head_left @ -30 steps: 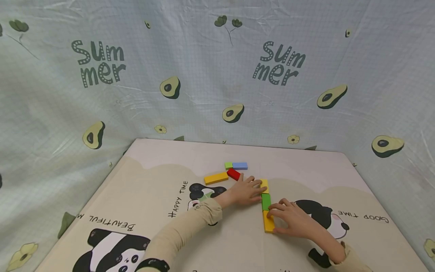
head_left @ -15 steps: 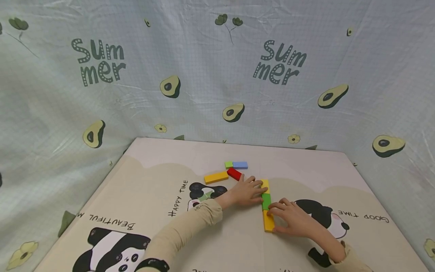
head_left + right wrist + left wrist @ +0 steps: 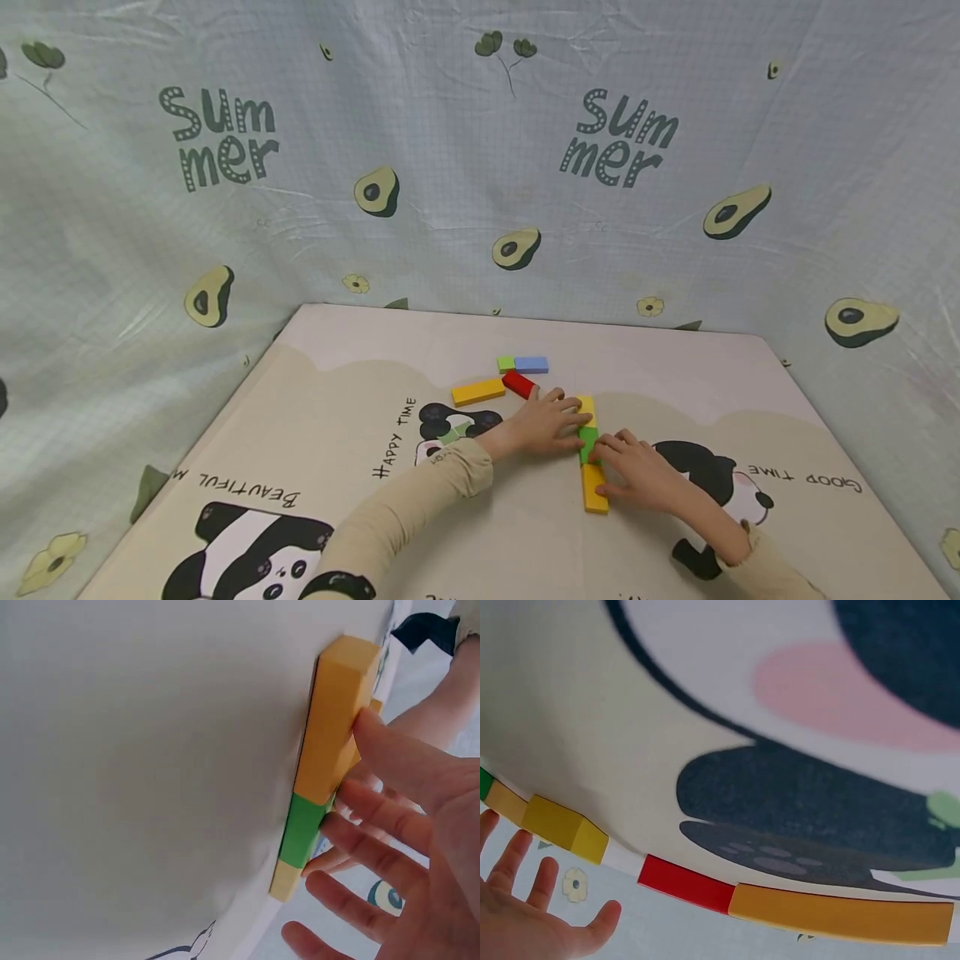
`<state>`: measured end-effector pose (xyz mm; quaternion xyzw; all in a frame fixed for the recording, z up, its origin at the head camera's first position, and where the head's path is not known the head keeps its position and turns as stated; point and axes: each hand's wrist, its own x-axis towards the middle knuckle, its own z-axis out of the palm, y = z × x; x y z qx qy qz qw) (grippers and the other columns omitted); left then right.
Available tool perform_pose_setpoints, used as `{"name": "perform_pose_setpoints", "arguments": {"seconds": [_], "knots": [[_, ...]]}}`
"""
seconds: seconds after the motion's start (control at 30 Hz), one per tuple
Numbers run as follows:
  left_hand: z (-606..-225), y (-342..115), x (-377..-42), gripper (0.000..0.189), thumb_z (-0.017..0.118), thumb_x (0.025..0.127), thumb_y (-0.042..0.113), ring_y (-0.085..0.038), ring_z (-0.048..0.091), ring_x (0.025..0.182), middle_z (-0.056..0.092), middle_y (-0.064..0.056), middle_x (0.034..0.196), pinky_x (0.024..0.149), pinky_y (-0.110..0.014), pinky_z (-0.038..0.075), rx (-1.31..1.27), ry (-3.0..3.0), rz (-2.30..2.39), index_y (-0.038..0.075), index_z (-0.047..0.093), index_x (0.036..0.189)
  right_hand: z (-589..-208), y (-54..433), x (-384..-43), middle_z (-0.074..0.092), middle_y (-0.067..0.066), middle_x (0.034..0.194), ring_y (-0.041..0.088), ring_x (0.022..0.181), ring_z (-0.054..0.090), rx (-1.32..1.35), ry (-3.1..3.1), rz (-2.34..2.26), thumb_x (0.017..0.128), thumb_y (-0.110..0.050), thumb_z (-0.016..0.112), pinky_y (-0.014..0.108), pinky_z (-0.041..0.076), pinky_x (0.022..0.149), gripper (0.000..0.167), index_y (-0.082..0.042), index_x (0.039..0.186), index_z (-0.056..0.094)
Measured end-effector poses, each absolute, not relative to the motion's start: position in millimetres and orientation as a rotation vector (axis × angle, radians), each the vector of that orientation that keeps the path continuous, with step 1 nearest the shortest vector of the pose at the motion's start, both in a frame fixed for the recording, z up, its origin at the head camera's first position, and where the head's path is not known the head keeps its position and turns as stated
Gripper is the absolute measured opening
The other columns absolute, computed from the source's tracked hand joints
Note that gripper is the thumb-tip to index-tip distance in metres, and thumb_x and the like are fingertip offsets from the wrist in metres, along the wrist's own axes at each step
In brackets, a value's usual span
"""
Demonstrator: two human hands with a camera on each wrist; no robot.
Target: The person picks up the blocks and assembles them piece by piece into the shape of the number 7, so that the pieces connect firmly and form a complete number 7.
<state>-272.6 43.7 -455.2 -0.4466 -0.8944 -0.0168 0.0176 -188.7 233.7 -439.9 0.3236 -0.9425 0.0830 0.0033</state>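
Note:
A straight row of toy blocks lies on the table: a yellow block (image 3: pixel 586 402) at the far end, a green block (image 3: pixel 588 437) in the middle and a long orange block (image 3: pixel 594 493) nearest me. My left hand (image 3: pixel 546 425) reaches over from the left, its spread fingertips at the yellow and green blocks. On the right side, my right hand (image 3: pixel 643 475) has its fingertips at the green block and its thumb against the orange one. The right wrist view shows that thumb touching the orange block (image 3: pixel 330 727), with the other fingers stretched along the row's side.
Beyond my left hand lie a red block (image 3: pixel 518 384), another long orange block (image 3: pixel 477 392), a small light green block (image 3: pixel 506 365) and a blue block (image 3: pixel 532 365). A printed cloth wall (image 3: pixel 450 275) rises behind the table's back edge.
My right hand has shifted slightly away from me along the row, its fingers moving from the orange block toward the green one. My left hand stays in place.

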Motion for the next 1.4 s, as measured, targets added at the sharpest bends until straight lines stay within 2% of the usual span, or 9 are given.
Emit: {"name": "perform_pose_setpoints", "arguments": {"seconds": [0.1, 0.3, 0.4, 0.6, 0.87, 1.4], "knots": [[-456, 44, -274, 0.045, 0.045, 0.089, 0.048, -0.019, 0.037, 0.122, 0.045, 0.004, 0.135, 0.100, -0.055, 0.030, -1.403, -2.756, -0.070, 0.028, 0.046, 0.129, -439, 234, -193, 0.053, 0.003, 0.108, 0.025, 0.099, 0.045, 0.982, -2.992, 0.257, 0.072, -0.037, 0.070, 0.043, 0.045, 0.070, 0.042, -0.014, 0.102, 0.054], [-456, 44, -273, 0.045, 0.048, 0.087, 0.048, -0.016, 0.038, 0.118, 0.049, 0.005, 0.130, 0.099, -0.052, 0.031, -1.401, -2.725, -0.113, 0.024, 0.050, 0.125, -437, 237, -201, 0.043, 0.014, 0.130, 0.032, 0.111, 0.040, 0.955, -3.071, 0.295, 0.068, -0.046, 0.071, 0.052, 0.043, 0.078, 0.079, -0.001, 0.126, 0.042], [-456, 44, -273, 0.046, 0.048, 0.087, 0.048, -0.015, 0.039, 0.116, 0.049, 0.006, 0.130, 0.099, -0.051, 0.031, -1.397, -2.721, -0.129, 0.021, 0.050, 0.124, -435, 238, -204, 0.038, 0.017, 0.135, 0.035, 0.115, 0.037, 0.966, -3.104, 0.304, 0.068, -0.047, 0.071, 0.055, 0.042, 0.080, 0.086, 0.001, 0.131, 0.037], [-457, 42, -271, 0.049, 0.048, 0.087, 0.049, -0.015, 0.039, 0.116, 0.050, 0.005, 0.130, 0.101, -0.050, 0.030, -1.392, -2.746, -0.175, 0.019, 0.049, 0.126, -435, 238, -208, 0.034, 0.018, 0.138, 0.038, 0.117, 0.035, 0.986, -3.155, 0.336, 0.069, -0.049, 0.069, 0.057, 0.039, 0.081, 0.090, 0.002, 0.134, 0.033], [-455, 41, -269, 0.050, 0.048, 0.087, 0.048, -0.016, 0.038, 0.117, 0.048, 0.005, 0.131, 0.102, -0.049, 0.030, -1.402, -2.754, -0.164, 0.019, 0.049, 0.127, -436, 238, -211, 0.032, 0.018, 0.137, 0.035, 0.109, 0.037, 0.984, -3.183, 0.366, 0.068, -0.050, 0.070, 0.056, 0.040, 0.078, 0.091, 0.001, 0.133, 0.032], [-459, 29, -274, 0.043, 0.042, 0.091, 0.045, -0.016, 0.040, 0.115, 0.047, 0.006, 0.131, 0.097, -0.042, 0.033, -1.449, -2.616, 0.074, 0.024, 0.047, 0.128, -428, 231, -215, 0.034, 0.017, 0.134, 0.032, 0.105, 0.039, 0.940, -3.236, 0.236, 0.063, -0.051, 0.072, 0.051, 0.044, 0.077, 0.091, -0.001, 0.129, 0.035]]}}
